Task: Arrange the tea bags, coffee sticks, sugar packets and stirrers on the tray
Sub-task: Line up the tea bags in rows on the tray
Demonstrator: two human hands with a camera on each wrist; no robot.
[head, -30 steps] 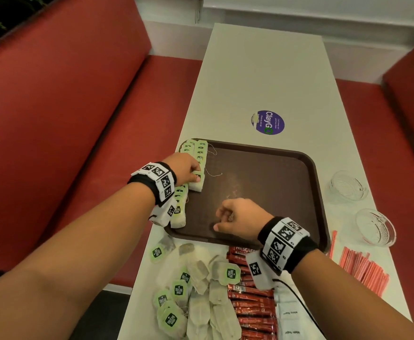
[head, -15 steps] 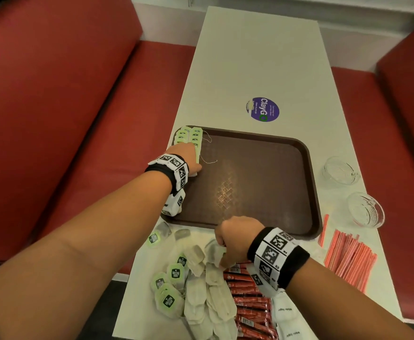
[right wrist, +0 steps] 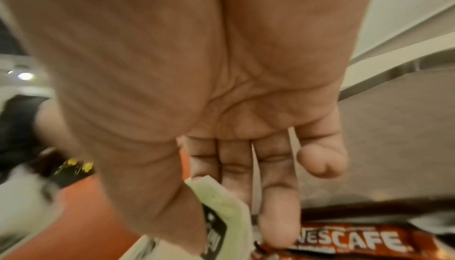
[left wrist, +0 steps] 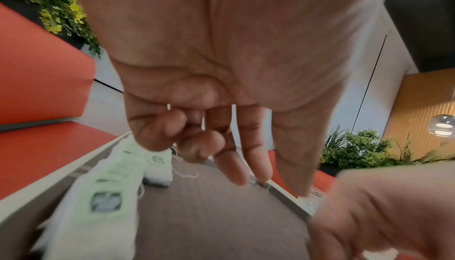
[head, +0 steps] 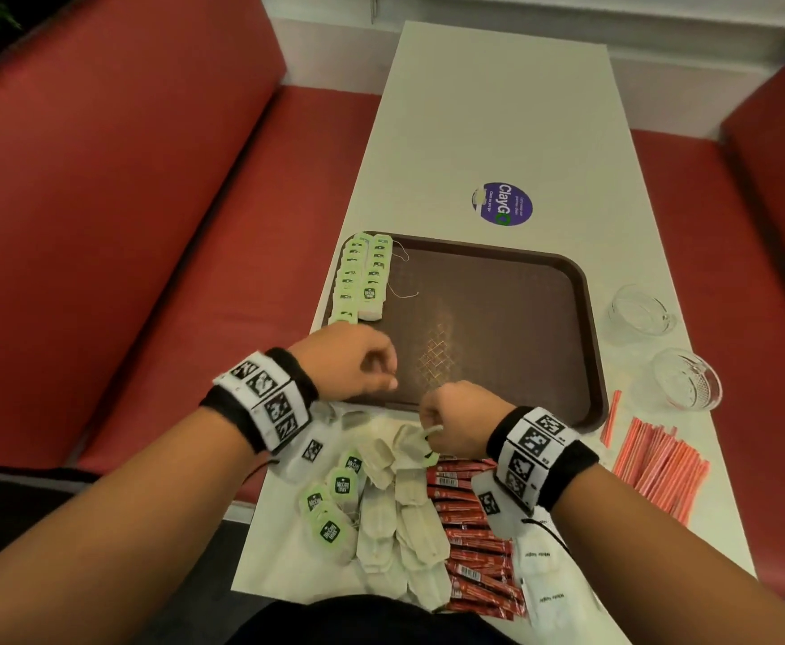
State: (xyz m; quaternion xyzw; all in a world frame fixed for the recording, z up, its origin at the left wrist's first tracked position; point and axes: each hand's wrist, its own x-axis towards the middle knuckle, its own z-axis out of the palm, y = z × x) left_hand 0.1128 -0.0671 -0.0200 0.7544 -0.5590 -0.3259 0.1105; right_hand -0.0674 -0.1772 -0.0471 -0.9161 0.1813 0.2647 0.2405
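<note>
A café or canteen seating booth is shown. A long white worktop [head: 497, 114] is flanked by red padded benches [head: 116, 216] on both sides. A brown serving tray [head: 586, 328] and a round "ClayGo" clean-as-you-go sticker [head: 502, 203] are seen on it. Planters [left wrist: 354, 147], a wood-slat wall [left wrist: 418, 112] and a pendant lamp [left wrist: 442, 127] are seen in the left wrist view.

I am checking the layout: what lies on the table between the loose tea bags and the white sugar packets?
The red coffee sticks lie in a row between the loose tea bags and the sugar packets; the head view shows this.
</note>
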